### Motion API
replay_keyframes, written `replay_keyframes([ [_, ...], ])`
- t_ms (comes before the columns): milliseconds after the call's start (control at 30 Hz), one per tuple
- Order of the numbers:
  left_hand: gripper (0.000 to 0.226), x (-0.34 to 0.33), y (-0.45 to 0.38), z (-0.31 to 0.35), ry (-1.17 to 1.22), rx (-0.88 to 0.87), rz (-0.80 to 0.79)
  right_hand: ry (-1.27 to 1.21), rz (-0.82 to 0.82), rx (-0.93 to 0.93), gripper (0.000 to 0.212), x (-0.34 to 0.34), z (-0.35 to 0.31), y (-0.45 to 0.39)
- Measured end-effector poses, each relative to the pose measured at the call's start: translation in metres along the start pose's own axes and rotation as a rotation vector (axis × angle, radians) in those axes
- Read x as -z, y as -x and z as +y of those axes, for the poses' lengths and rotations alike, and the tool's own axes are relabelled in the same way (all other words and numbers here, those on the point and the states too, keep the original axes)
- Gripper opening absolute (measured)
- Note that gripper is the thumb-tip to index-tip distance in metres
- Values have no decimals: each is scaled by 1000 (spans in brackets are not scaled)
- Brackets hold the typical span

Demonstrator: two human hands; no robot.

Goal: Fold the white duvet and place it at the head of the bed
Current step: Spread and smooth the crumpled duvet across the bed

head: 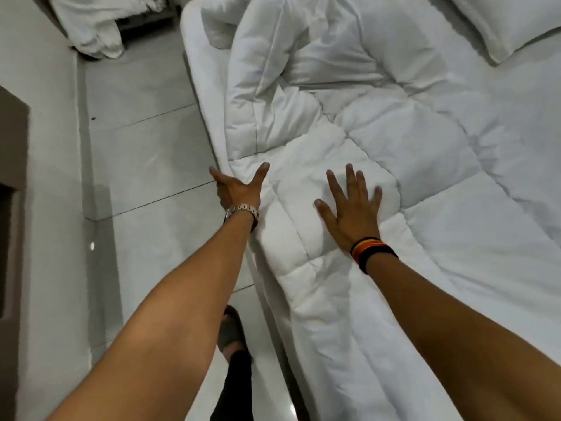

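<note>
A white quilted duvet (379,141) lies spread and rumpled over the bed, bunched in thick folds toward the far left corner. My left hand (238,189), with a metal watch on its wrist, is at the duvet's left edge; thumb and index finger are spread around a fold there, and its other fingers are hidden. My right hand (353,208), wearing dark and orange wristbands, lies flat with fingers apart on top of the duvet, to the right of the left hand. A white pillow (510,22) rests at the top right.
The mattress edge (206,95) runs along the left side of the bed. A white tiled floor (145,165) lies to the left, with crumpled white linen (91,25) at the far end. My sandalled foot (230,332) stands beside the bed. A brown furniture edge (12,208) is at far left.
</note>
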State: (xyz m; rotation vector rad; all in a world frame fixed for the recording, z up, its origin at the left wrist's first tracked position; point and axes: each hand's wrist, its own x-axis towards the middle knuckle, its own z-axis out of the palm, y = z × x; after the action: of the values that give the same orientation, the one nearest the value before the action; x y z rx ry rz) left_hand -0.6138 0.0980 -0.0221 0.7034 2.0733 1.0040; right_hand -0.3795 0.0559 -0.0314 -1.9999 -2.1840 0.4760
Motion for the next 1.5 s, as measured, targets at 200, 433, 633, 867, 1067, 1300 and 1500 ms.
replay_keyframes([
  [200, 162, -28, -98, 27, -37, -97, -289, 131, -160, -293, 76, -63, -46, -51],
  [433, 114, 32, -212, 51, 86, -128, -194, 148, -286, -102, 84, -73, -87, -67],
  [633, 163, 51, -221, 64, -48, -123, -350, -51, -113, -260, 84, -68, -140, -108],
  [867, 165, -23, -290, 232, -121, -499, -156, -84, 95, -243, 75, -13, -155, -283],
  [1067, 144, -73, -354, 285, -302, -558, -232, -150, -157, -326, 71, -30, -166, -359],
  [1300, 153, 22, -489, 267, -133, -311, -246, -373, -132, -536, 69, -36, -203, -402],
  [1500, 126, -21, -585, 331, 405, 251, -361, -430, 481, -511, 72, 15, -253, -486],
])
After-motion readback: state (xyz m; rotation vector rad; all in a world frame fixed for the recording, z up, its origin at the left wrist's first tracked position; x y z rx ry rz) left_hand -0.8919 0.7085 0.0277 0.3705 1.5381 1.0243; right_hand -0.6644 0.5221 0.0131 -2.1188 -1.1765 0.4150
